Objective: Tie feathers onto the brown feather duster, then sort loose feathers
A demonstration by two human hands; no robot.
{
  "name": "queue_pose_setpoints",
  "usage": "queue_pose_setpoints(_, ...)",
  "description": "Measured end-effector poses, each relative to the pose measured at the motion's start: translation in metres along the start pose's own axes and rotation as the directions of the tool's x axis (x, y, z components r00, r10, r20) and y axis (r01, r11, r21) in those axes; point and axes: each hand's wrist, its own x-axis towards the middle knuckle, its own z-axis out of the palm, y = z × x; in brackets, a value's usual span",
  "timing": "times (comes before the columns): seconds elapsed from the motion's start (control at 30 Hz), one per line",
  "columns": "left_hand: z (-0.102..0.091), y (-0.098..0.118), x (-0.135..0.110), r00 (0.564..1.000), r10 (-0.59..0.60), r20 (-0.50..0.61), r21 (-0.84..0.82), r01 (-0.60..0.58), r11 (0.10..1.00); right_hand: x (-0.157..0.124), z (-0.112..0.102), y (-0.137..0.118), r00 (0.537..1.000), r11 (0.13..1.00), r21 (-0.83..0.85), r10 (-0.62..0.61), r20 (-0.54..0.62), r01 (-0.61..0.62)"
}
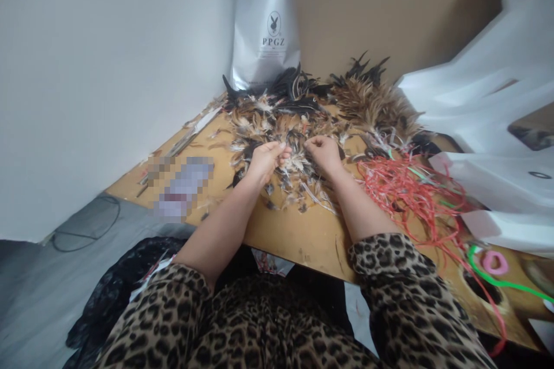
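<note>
Table (303, 236) heaped with feathers (298, 118) (brown, black); left hand (266, 162) and right hand (322, 154) at heap's near edge, each pinching feathers; red strings (402, 190) right of heap.

Leopard-print sleeves (404, 282), bare forearms, seemingly matching skirt

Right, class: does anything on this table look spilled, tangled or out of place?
Yes. The red strings lie in a loose tangle beside the right hand, with strands trailing over the table edge. Small feathers are scattered out from the main pile toward that edge.
</note>
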Motion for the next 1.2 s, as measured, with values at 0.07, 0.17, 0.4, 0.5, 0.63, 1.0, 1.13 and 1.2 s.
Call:
queue_pose_setpoints(0.07, -0.001, 0.000, 0.001, 1.000, -0.001, -0.008, -0.010, 0.001, 1.000, -0.001, -0.005, -0.009, 1.000, 0.995, 0.100, 0.010, -0.002, -0.009)
queue_pose_setpoints(0.17, -0.003, 0.000, 0.003, 1.000, -0.001, 0.001, -0.042, 0.002, 0.999, -0.002, -0.013, -0.025, 1.000, 0.975, 0.220, 0.025, -0.008, -0.022)
queue_pose_setpoints(0.4, -0.004, 0.001, 0.000, 0.990, -0.095, 0.104, -0.021, 0.097, 0.995, -0.005, -0.014, -0.045, 0.997, 0.914, 0.406, 0.030, -0.070, 0.001)
queue_pose_setpoints(0.5, -0.004, 0.002, -0.003, 0.960, -0.158, 0.232, -0.018, 0.166, 0.986, -0.008, -0.013, -0.049, 0.995, 0.913, 0.405, 0.006, -0.099, 0.034)
queue_pose_setpoints(0.63, -0.004, 0.003, -0.003, 0.940, -0.189, 0.285, -0.081, 0.220, 0.972, -0.010, -0.012, -0.055, 0.995, 0.895, 0.444, 0.009, -0.097, 0.036)
queue_pose_setpoints(1.0, -0.004, 0.011, -0.006, 0.938, -0.225, 0.265, -0.298, 0.301, 0.906, -0.017, -0.014, -0.055, 0.836, 0.527, 0.691, 0.071, 0.544, -0.495)
queue_pose_setpoints(1.13, -0.004, 0.009, -0.005, 0.937, -0.208, 0.282, -0.268, 0.285, 0.920, -0.021, -0.010, -0.056, 0.837, 0.554, 0.679, 0.060, 0.544, -0.481)
queue_pose_setpoints(1.2, -0.004, 0.008, -0.004, 0.944, -0.194, 0.267, -0.237, 0.260, 0.936, -0.021, -0.009, -0.058, 0.867, 0.605, 0.673, 0.058, 0.496, -0.425)
